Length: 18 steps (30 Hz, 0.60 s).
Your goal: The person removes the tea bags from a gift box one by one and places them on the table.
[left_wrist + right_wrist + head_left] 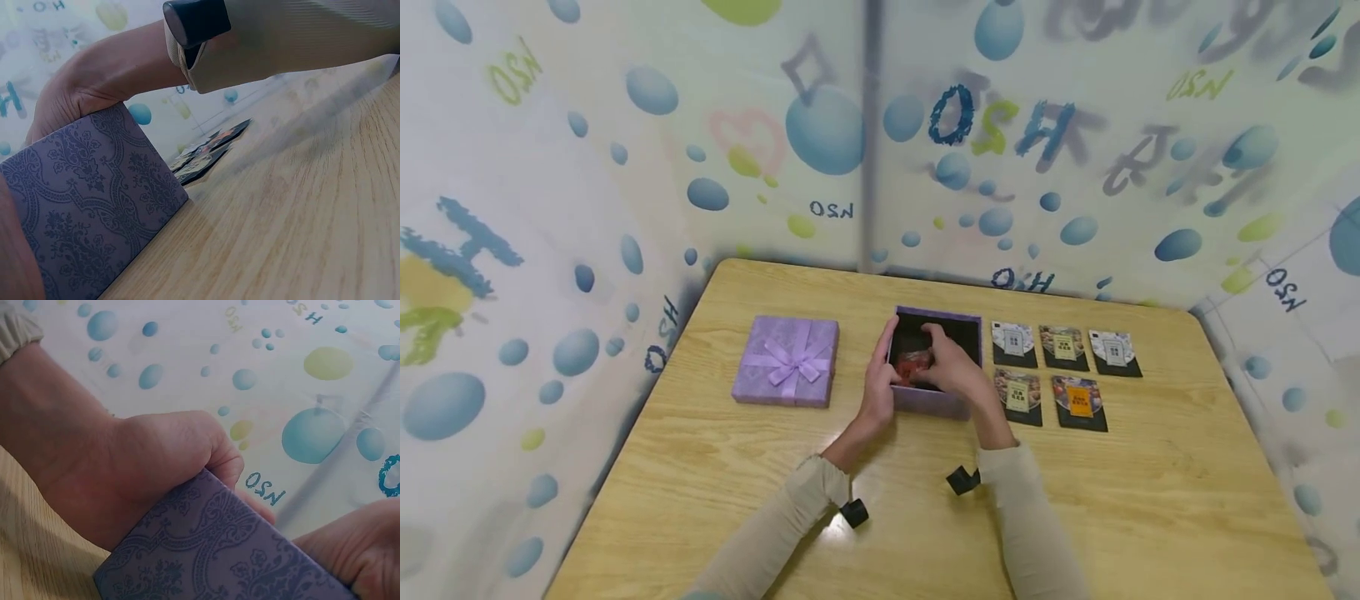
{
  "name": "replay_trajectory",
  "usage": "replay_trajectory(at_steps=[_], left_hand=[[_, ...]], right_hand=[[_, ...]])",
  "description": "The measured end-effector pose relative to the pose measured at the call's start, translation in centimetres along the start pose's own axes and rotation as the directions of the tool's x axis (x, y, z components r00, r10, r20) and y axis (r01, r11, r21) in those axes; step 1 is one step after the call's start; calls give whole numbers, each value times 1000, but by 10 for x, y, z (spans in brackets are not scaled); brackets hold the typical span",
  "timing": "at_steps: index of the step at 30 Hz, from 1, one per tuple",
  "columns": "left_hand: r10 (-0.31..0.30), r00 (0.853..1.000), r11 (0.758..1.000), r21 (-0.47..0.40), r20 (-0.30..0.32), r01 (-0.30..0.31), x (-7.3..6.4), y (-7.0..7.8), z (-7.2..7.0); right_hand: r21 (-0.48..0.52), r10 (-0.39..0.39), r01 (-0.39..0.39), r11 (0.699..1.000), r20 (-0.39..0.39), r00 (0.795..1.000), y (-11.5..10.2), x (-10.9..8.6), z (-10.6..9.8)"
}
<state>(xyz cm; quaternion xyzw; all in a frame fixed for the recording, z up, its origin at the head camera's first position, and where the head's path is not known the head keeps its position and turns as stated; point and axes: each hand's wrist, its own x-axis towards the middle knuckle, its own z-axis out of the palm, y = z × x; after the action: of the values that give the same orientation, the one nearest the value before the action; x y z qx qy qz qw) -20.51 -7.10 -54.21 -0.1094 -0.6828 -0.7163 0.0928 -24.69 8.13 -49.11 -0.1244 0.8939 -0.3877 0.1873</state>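
An open purple box [934, 404] with a black interior stands near the middle of the table. My left hand [878, 390] grips its left wall, the fingers along the outside and the thumb over the rim. In the head view, my right hand [957, 367] reaches over the front wall into the box. Its curled thumb and fingers hold a red packet [910, 367] with a shiny clear part, inside the box. The box wall [206, 550] hides the right fingertips in the right wrist view. Patterned purple paper covers the box [94, 194] in the left wrist view.
A purple lid [767, 385] with a ribbon bow lies left of the box. To the right, several flat black-bottomed packets lie in two rows, among them an orange-labelled packet [1080, 403]. Patterned walls [820, 217] stand behind the wooden table [1150, 500].
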Motion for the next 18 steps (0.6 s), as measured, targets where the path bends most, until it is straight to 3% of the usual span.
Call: replay_trajectory(at_steps=[6,12,18], left_hand=[[-35,999,999,-37,31,36,-5,27,-4],[-29,999,999,-31,31,30,-5,26,-6],[-15,999,999,-28,31,16,-5,26,-3]], right_hand=[[66,-39,38,997,22,999,0,0,1],[81,-125,125,989,-6,992,-1,3,1],[205,-145,147,968,-24,989,4,1,-2]])
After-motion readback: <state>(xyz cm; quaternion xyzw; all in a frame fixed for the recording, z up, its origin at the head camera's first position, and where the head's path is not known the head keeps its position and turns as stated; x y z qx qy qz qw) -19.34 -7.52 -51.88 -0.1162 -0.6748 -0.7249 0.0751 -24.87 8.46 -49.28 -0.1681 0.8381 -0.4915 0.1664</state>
